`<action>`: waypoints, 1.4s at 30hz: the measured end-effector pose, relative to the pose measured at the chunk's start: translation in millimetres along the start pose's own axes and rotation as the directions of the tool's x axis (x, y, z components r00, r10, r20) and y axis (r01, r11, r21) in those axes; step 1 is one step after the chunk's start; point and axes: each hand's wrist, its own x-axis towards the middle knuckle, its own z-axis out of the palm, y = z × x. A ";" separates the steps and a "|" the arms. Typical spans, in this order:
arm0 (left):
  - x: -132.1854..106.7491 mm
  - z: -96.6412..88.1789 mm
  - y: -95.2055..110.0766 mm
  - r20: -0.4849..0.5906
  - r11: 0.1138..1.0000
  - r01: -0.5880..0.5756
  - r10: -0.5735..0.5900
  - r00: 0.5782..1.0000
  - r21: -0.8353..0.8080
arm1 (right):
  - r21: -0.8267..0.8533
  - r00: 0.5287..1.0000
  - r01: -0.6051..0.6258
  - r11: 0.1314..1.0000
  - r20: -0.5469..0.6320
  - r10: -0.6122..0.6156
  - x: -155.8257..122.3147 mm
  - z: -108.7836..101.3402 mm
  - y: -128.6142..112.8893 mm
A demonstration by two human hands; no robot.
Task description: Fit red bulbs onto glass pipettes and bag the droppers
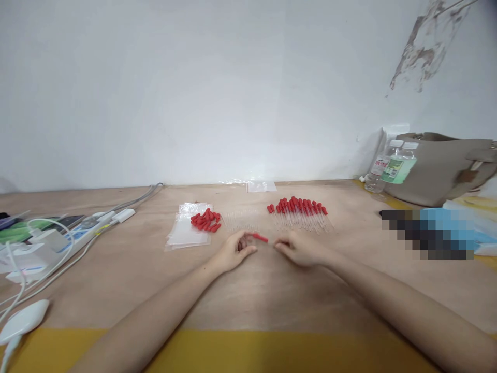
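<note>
Though the bottle label (pixel 396 169) is unreadable, left hand (pixel 234 252) pinches a red bulb (pixel 261 238); right hand's (pixel 298 250) grip unclear.

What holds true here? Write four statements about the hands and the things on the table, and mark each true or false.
1. The left hand pinches a red bulb at its fingertips. True.
2. The loose red bulbs lie right of the assembled droppers. False: the pile of bulbs lies left of the droppers.
3. Two bottles are beside the beige bag on the right. True.
4. The right hand rests on the power strip. False: the power strip is far left, and the right hand is mid-table near the left hand.
</note>
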 end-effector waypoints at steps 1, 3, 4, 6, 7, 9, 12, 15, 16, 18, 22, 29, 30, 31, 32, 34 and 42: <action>0.6 -1.2 -2.4 -0.019 0.999 0.038 -0.039 0.999 -0.029 | 0.044 0.997 -0.073 0.996 -0.012 0.073 3.3 -4.8 7.2; 1.3 -2.9 -5.4 -0.014 0.995 0.080 -0.081 0.997 -0.063 | 0.083 0.963 -0.250 0.965 -0.084 0.257 13.3 -12.5 22.8; 1.3 -3.3 -5.9 0.004 0.995 0.081 -0.080 0.997 -0.065 | 0.091 0.930 -0.332 0.939 -0.136 0.342 19.7 -14.7 30.0; 0.7 -3.3 -5.6 0.044 0.997 0.060 -0.058 0.997 -0.051 | 0.055 0.857 -0.465 0.884 -0.222 0.465 33.8 -14.8 40.4; 0.3 -3.2 -5.2 0.059 0.998 0.051 -0.048 0.997 -0.043 | 0.028 0.828 -0.512 0.858 -0.248 0.502 41.1 -12.9 43.4; -0.5 -2.8 -4.7 0.073 0.998 0.049 -0.046 0.996 -0.033 | -0.023 0.783 -0.584 0.811 -0.278 0.556 54.8 -6.2 45.5; -0.9 -2.9 -5.8 0.078 0.998 0.056 -0.055 0.995 -0.021 | -0.077 0.715 -0.675 0.734 -0.314 0.625 71.2 5.6 44.9; -0.6 -3.6 -7.5 0.075 0.999 0.048 -0.048 0.996 -0.001 | -0.108 0.677 -0.718 0.688 -0.337 0.654 79.6 13.1 46.3; -0.6 -3.8 -7.7 0.076 0.999 0.044 -0.045 0.996 0.006 | -0.112 0.676 -0.721 0.684 -0.336 0.656 80.4 14.3 47.3; -0.6 -3.7 -7.5 0.078 0.999 0.037 -0.039 0.996 0.020 | -0.117 0.679 -0.720 0.684 -0.328 0.657 79.9 15.4 49.2; -0.7 -1.6 -5.8 0.083 0.998 0.035 -0.039 0.996 0.056 | -0.150 0.709 -0.691 0.707 -0.330 0.623 75.7 15.7 47.8; 5.9 -26.2 -13.2 -0.257 0.876 0.023 0.116 0.960 0.481 | -0.157 0.809 -0.573 0.804 -0.263 0.526 82.1 26.9 20.9; 6.9 -33.2 -15.2 -0.313 0.832 0.061 0.139 0.940 0.551 | -0.155 0.813 -0.570 0.807 -0.253 0.525 84.6 29.4 16.7; 7.5 -40.0 -17.2 -0.356 0.788 0.104 0.152 0.922 0.606 | -0.154 0.815 -0.568 0.808 -0.245 0.526 87.2 31.7 12.9; 7.7 -46.2 -19.0 -0.383 0.743 0.146 0.157 0.911 0.653 | -0.152 0.815 -0.569 0.808 -0.237 0.529 89.9 33.7 9.7; 7.2 -55.2 -22.1 -0.405 0.648 0.221 0.148 0.902 0.729 | -0.147 0.807 -0.583 0.799 -0.218 0.548 95.3 36.3 5.2; 6.2 -60.3 -33.1 -0.334 0.428 0.294 0.020 0.942 0.855 | -0.108 0.727 -0.686 0.719 -0.138 0.673 113.2 35.7 0.2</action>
